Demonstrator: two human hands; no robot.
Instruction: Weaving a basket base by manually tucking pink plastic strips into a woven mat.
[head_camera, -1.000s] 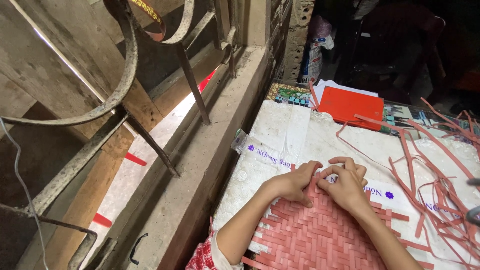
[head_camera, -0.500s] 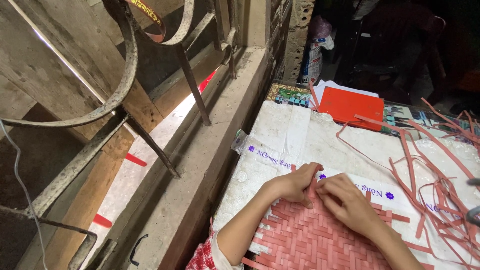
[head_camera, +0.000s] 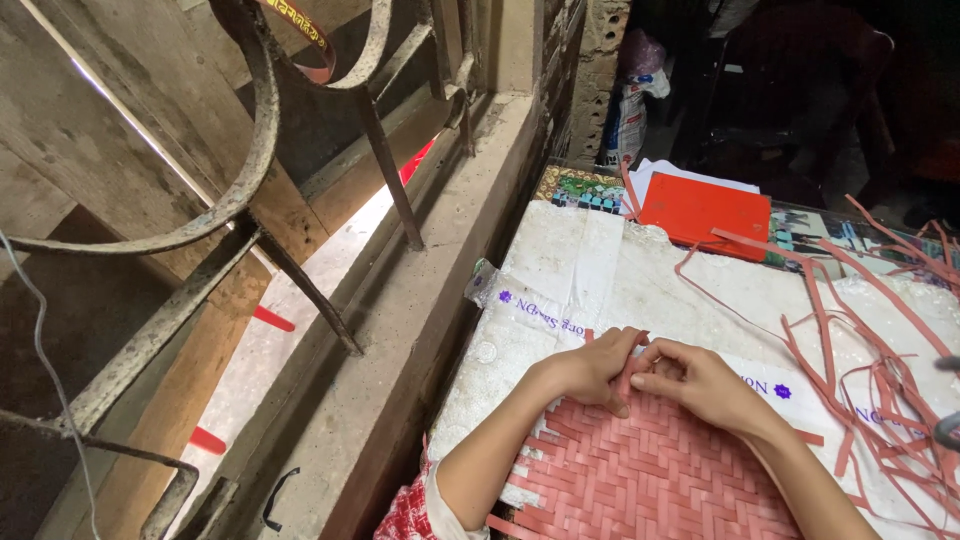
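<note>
Woven pink mat (head_camera: 650, 475) lies flat on the white-covered tabletop (head_camera: 600, 270), near its front edge. Both hands work at the mat's far edge: the left hand (head_camera: 590, 368) presses down on the weave, and its fingers close together with those of the right hand (head_camera: 705, 383) on one upright pink strip (head_camera: 630, 368) between them. Loose pink strips (head_camera: 870, 340) sprawl to the right, well apart from the mat. A red folder (head_camera: 705, 213) lies at the far end, beside a rusty window grille (head_camera: 300, 170).
</note>
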